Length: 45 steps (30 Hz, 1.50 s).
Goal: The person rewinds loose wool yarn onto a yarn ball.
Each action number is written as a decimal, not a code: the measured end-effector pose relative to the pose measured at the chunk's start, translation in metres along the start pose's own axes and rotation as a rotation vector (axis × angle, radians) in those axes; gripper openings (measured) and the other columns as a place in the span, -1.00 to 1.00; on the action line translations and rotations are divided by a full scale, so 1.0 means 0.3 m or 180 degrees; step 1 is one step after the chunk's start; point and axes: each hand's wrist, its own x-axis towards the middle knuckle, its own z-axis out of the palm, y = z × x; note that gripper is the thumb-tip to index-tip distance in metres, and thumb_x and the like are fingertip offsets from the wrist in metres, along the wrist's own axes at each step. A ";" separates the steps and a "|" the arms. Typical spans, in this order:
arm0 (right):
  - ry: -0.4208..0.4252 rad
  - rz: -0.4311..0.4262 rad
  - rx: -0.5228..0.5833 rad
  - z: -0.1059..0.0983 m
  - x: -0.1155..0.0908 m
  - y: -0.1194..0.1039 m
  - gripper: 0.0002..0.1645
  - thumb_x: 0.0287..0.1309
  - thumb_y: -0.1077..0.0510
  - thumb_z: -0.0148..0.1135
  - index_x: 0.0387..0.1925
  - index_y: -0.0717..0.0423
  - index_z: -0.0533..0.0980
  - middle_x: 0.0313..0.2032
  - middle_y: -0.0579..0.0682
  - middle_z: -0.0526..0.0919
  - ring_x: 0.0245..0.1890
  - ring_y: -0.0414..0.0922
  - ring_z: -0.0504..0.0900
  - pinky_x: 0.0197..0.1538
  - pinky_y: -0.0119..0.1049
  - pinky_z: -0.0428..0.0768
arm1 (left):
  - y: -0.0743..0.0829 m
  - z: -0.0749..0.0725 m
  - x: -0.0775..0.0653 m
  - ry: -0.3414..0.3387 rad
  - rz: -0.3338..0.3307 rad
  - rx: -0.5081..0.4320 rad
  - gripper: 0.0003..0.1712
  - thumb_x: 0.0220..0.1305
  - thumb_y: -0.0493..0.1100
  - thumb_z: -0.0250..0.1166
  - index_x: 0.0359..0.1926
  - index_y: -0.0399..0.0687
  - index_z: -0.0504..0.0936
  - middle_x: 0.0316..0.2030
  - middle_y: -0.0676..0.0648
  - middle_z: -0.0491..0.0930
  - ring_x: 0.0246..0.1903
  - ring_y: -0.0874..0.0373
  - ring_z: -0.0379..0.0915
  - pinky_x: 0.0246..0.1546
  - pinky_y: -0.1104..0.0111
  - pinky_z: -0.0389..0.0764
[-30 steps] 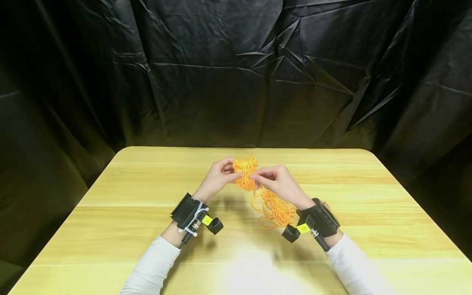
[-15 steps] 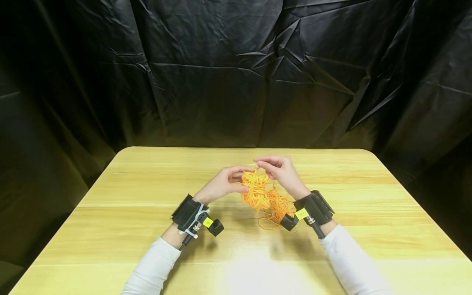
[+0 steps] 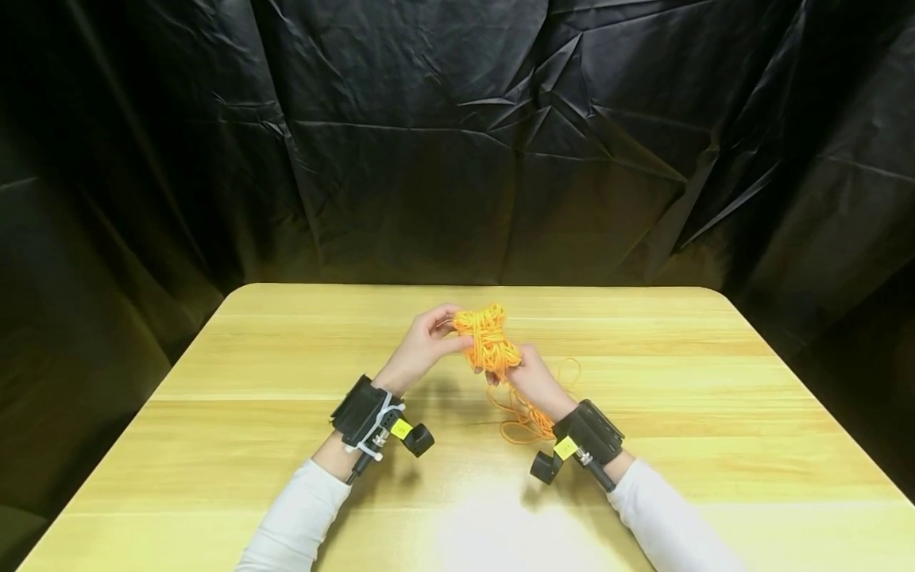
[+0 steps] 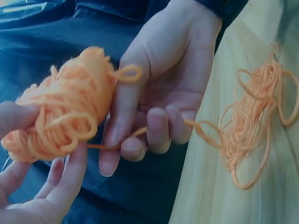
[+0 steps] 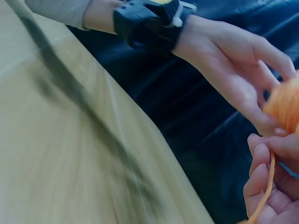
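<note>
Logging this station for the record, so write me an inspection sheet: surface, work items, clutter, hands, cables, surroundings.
Surface: wood-grain table, rounded far corners, glare near the front.
Work items: wound orange yarn bundle, wraps crossing its middle, held off the table; loose yarn pile lying on the table.
Clutter: nothing seen.
Left hand: grips the bundle.
Right hand: holds a yarn strand leading toward the pile.
Cables: none seen loose; black stems by the wrist cameras might be leads, unclear.
Surroundings: creased black sheeting behind the table.
</note>
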 end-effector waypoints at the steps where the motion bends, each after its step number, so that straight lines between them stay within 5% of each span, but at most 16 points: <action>1: -0.0052 -0.0022 0.0042 0.006 -0.001 0.000 -0.78 0.13 0.34 0.00 -0.29 0.49 0.47 -0.55 -0.09 0.56 -0.55 -0.22 0.47 -0.35 -0.26 0.49 | 0.000 -0.001 0.001 0.0071 0.0027 0.0016 -0.63 0.08 -0.37 0.22 -0.04 -0.31 0.40 -0.14 -0.12 0.47 -0.05 0.07 0.42 -0.08 0.32 0.47; 9: -0.0456 -0.0041 -0.0508 0.020 -0.034 -0.041 -0.65 0.27 0.16 -0.07 -0.22 0.36 0.54 -0.63 -0.02 0.43 -0.57 -0.24 0.39 -0.35 -0.41 0.43 | -0.007 -0.009 0.005 0.0316 0.0154 0.0224 -0.63 0.08 -0.39 0.22 -0.05 -0.32 0.40 -0.15 -0.28 0.54 -0.09 0.03 0.45 -0.15 0.37 0.50; 14: -0.0696 -0.0064 -0.0829 -0.010 -0.042 -0.093 -0.68 0.26 0.13 -0.05 -0.20 0.25 0.55 -0.71 -0.09 0.23 -0.71 -0.24 0.21 -0.59 -0.43 0.28 | -0.012 -0.010 0.005 0.0259 0.0145 0.0255 -0.63 0.08 -0.42 0.20 -0.05 -0.34 0.37 -0.12 -0.32 0.52 -0.10 -0.02 0.46 -0.19 0.35 0.53; 21: -0.0539 -0.0084 -0.1036 -0.050 -0.028 -0.174 -0.77 0.15 0.11 0.11 -0.30 0.20 0.57 -0.65 0.01 0.39 -0.71 -0.26 0.20 -0.63 -0.46 0.17 | -0.015 -0.008 0.001 0.0136 -0.0029 0.0349 -0.60 0.09 -0.46 0.16 -0.01 -0.36 0.32 -0.06 -0.36 0.47 -0.04 -0.11 0.43 -0.18 0.28 0.55; 26: -0.0304 -0.0183 -0.0821 -0.076 -0.011 -0.218 -0.79 0.11 0.18 0.15 -0.27 0.24 0.57 -0.53 0.19 0.53 -0.65 -0.19 0.32 -0.57 -0.43 0.32 | -0.017 -0.012 -0.001 -0.0097 -0.0113 0.0547 -0.61 0.09 -0.41 0.19 -0.02 -0.31 0.35 -0.09 -0.30 0.50 -0.08 -0.07 0.46 -0.18 0.28 0.54; 34: 0.0112 -0.0121 -0.0099 -0.105 0.033 -0.202 -0.67 0.15 0.19 0.11 -0.11 0.34 0.49 -0.44 -0.05 0.57 -0.62 -0.21 0.34 -0.55 -0.50 0.31 | -0.013 -0.012 -0.007 -0.0722 -0.0117 0.0676 -0.53 0.06 -0.36 0.25 0.03 -0.23 0.35 -0.05 -0.22 0.50 -0.05 0.01 0.45 -0.12 0.29 0.51; 38: 0.0235 -0.0041 -0.0030 -0.102 0.048 -0.161 -0.68 0.16 0.22 0.08 -0.09 0.35 0.49 -0.39 -0.08 0.58 -0.54 -0.23 0.38 -0.52 -0.50 0.35 | -0.009 -0.009 -0.011 -0.0954 -0.0057 0.0560 -0.47 0.06 -0.34 0.26 0.10 -0.23 0.36 0.00 -0.19 0.46 -0.03 0.03 0.44 -0.10 0.29 0.51; 45: 0.0232 0.0219 -0.0054 -0.074 0.043 -0.069 -0.69 0.18 0.29 -0.03 -0.10 0.43 0.46 -0.21 0.05 0.62 -0.30 -0.29 0.53 -0.17 -0.39 0.48 | -0.001 -0.009 -0.016 -0.0766 -0.0036 0.0091 -0.53 0.07 -0.36 0.25 0.05 -0.27 0.39 -0.07 -0.17 0.48 -0.07 0.06 0.45 -0.13 0.24 0.53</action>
